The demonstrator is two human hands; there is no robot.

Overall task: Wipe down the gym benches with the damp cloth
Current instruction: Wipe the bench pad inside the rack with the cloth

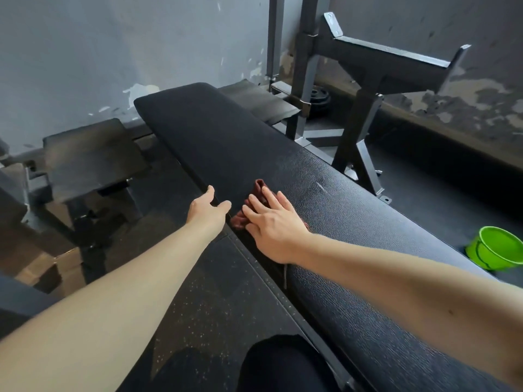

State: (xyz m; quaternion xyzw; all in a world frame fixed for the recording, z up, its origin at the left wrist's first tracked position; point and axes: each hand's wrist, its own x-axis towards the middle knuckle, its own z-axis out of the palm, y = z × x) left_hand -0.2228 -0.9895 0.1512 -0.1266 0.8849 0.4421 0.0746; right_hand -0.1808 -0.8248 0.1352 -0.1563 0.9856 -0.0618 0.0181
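Observation:
A long black padded bench (325,210) runs from the near right to the far left across the view. A small dark red cloth (259,186) lies on the bench's left edge. My right hand (271,222) presses flat on the cloth with straight fingers, covering most of it. My left hand (208,206) reaches to the bench's left edge just beside the cloth, thumb on top and fingers relaxed, holding nothing.
A bright green bucket (495,248) stands on the dark floor to the right of the bench. A grey steel rack (365,89) rises behind the bench. Another dark padded bench (93,157) stands at the left. My dark-clothed knee (283,366) is at the bottom.

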